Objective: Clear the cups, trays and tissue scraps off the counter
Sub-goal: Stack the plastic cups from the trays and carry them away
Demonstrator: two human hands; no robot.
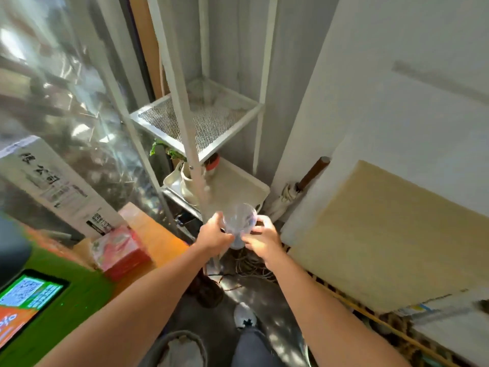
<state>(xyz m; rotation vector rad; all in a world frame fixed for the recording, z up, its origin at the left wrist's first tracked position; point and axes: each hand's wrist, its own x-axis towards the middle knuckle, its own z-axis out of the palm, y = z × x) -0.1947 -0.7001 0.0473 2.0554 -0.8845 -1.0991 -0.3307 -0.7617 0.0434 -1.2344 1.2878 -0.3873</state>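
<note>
I hold a clear plastic cup (240, 221) in front of me, above the floor, its open mouth tilted away from me. My left hand (213, 234) grips its left side and my right hand (262, 238) holds its right side near the base. The cup looks empty; it may be more than one cup stacked, which I cannot tell. The orange and green counter (148, 234) lies to my left, with a red and pink tissue box (120, 251) on its corner.
A white metal shelf rack (201, 117) stands straight ahead, with a cream tray (232, 181) and a plant pot on its lower level. A folded umbrella (288, 194) and a yellowish board (391, 239) lean at the right. Cables (251, 266) lie on the floor. A lit screen (29, 295) sits on the counter.
</note>
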